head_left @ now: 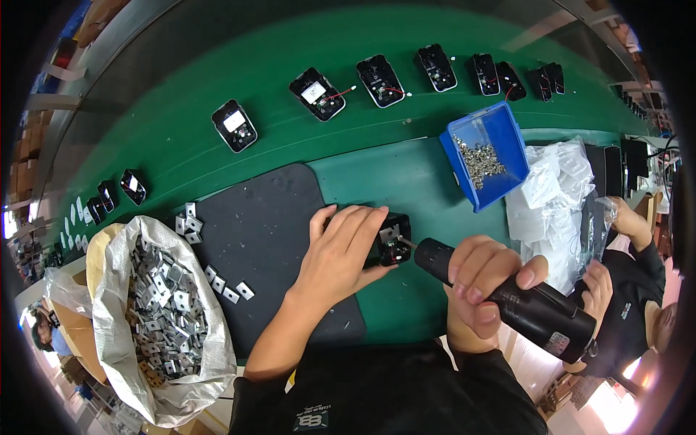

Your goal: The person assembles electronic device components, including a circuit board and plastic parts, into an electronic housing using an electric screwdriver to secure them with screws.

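Head view: cartons (pixel 29 141) at room's left edge; green bench (pixel 395 312); 1 white sack (pixel 109 326) of metal plates (pixel 168 304), left; 1 blue bin (pixel 511 148) of screws (pixel 480 165), right; right hand (pixel 487 283) gripping black screwdriver (pixel 547 319), bit (pixel 408 243) at black housing (pixel 399 222); left hand (pixel 339 246) clamps it mid-bench.

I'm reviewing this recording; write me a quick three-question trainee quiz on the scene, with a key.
1. Which hand holds the power screwdriver?
2. True or false: the blue bin lies to the left of the sack.
3. What is the left hand holding? A) a clear bag B) a black case C) a loose screw

Key: 1. The right hand. 2. False; the blue bin is to the sack's right. 3. B.
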Motion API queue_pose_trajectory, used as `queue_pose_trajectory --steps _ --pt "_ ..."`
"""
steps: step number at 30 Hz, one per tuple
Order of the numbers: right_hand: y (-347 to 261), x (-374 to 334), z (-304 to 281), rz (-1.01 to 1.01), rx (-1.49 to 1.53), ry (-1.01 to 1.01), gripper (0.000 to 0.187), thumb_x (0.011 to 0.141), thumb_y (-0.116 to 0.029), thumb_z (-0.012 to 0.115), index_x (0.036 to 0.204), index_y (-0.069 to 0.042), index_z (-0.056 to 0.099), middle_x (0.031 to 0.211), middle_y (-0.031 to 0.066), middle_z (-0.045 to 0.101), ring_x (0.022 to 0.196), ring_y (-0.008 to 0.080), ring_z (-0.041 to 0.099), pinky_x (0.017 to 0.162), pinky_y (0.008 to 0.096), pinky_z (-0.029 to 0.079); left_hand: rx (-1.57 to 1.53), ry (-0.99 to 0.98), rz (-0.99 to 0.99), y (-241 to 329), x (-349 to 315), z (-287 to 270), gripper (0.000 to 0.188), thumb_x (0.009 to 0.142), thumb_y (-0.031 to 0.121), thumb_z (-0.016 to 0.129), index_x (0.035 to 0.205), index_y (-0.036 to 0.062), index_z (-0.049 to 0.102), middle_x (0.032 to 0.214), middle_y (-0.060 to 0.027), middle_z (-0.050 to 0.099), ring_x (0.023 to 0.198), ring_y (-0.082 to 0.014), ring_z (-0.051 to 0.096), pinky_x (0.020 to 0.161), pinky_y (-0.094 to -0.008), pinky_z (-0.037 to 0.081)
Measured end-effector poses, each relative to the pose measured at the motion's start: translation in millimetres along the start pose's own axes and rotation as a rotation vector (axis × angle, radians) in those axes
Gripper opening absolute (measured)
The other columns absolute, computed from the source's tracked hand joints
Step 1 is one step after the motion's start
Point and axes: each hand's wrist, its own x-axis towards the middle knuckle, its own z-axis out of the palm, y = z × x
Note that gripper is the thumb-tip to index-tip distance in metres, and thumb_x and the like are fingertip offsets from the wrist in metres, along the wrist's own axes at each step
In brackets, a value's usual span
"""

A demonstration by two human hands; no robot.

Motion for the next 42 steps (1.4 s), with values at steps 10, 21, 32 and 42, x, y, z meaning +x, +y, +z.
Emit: queue_pose_trajectory --steps 10,21,32,42 --pt "2 0 2 0.021 -0.016 0.026 0.040 0.084 -0.009 0.066 0.112 -0.015 0.039 0.067 -0.0021 0.055 0.052 0.0143 0.055 0.051 0.0306 0.050 -0.072 0.044 0.015 0 6 -2 0.081 0.050 0.022 0.086 0.124 0.0094 0.056 0.112 -0.0069 0.057 0.099 -0.0251 0.055 0.092 -0.0409 0.036" --pt "9 0 4 0.046 -0.021 0.052 0.039 0.082 -0.017 0.073 0.105 -0.017 0.041 0.065 -0.0037 0.052 0.049 0.0097 0.050 0.049 0.0241 0.042 -0.078 0.040 0.008 -1 5 0 0.082 0.049 0.023 0.086 0.124 0.0104 0.056 0.111 -0.0068 0.057 0.097 -0.0248 0.056 0.090 -0.0401 0.037" --pt "12 2 3 -0.024 0.035 -0.143 0.032 0.080 -0.001 0.066 0.098 -0.012 0.041 0.063 0.0002 0.053 0.049 0.0146 0.054 0.050 0.0305 0.049 -0.089 0.082 0.030 3 5 1 0.078 0.050 0.025 0.087 0.120 0.0104 0.057 0.111 -0.0070 0.057 0.097 -0.0249 0.055 0.092 -0.0404 0.036" --pt "-68 -11 5 -0.241 -0.075 0.038 0.062 0.086 -0.021 0.069 0.137 -0.009 0.036 0.071 -0.0016 0.050 0.056 0.0092 0.046 0.055 0.0251 0.039 -0.151 0.165 0.018 3 5 -9 0.072 0.062 0.018 0.078 0.125 0.0038 0.046 0.118 -0.0182 0.054 0.109 -0.0366 0.052 0.097 -0.0444 0.038"
